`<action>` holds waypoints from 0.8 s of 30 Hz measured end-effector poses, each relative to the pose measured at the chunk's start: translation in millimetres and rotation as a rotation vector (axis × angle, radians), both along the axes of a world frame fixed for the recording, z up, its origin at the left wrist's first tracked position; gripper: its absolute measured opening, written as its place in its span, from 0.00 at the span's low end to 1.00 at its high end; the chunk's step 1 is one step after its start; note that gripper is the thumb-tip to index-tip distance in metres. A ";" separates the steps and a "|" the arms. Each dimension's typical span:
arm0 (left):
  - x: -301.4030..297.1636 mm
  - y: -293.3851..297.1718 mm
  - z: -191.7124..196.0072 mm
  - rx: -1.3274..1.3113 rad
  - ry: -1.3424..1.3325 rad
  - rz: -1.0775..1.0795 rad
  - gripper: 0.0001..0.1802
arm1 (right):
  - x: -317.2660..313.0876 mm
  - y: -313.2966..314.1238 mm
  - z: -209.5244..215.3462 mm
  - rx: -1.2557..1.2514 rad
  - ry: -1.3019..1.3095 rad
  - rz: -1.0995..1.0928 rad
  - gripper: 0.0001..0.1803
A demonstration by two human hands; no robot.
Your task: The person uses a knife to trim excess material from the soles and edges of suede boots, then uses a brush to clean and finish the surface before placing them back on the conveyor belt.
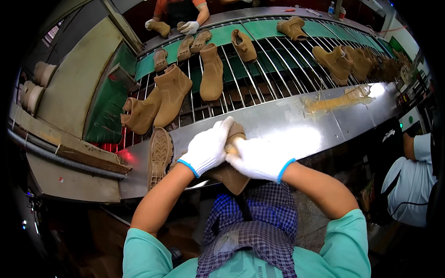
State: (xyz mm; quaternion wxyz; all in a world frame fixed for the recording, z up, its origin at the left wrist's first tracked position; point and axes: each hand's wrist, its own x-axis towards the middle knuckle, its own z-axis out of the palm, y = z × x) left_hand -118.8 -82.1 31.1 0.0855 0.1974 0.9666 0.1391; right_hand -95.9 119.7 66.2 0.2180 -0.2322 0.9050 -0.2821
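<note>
- Gripping a tan suede boot (230, 173) with both gloved hands, I had it pressed against the near edge of the metal desk (278, 125), just above my checked apron (252, 227).
- My left hand (207, 148) was closed over the boot's upper part, fingers curled across the top.
- My right hand (259, 160) was clenched around a small wooden-looking handle (230, 149) at the boot's opening; I could not tell what tool it belonged to.
- Just to the left, another boot lay sole-up (160, 155) on the desk.
- Beyond that, a wire-rod conveyor (259, 69) over green belting carried more tan boots: two leaning together (160, 99) at the left, one upright (212, 72) in the middle, and a crowded row (352, 60) toward the right.
- A smear of yellowish glue (338, 101) sat on the desk's right stretch.
- Across the conveyor, another person's gloved hands (187, 27) were holding a boot.
- A second co-worker in a pale blue shirt (410, 180) was at my right.
</note>
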 end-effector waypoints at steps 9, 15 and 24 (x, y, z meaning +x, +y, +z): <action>9.4 1.8 14.8 0.078 -0.037 0.022 0.54 | 15.1 32.6 -35.7 -0.125 0.130 -0.146 0.25; 7.4 8.7 7.3 0.022 0.028 -0.041 0.42 | 29.9 1.1 -30.8 0.053 0.176 -0.110 0.25; 15.7 7.9 17.7 0.013 -0.010 -0.125 0.48 | 48.2 38.0 -15.1 -0.070 -0.161 -0.016 0.28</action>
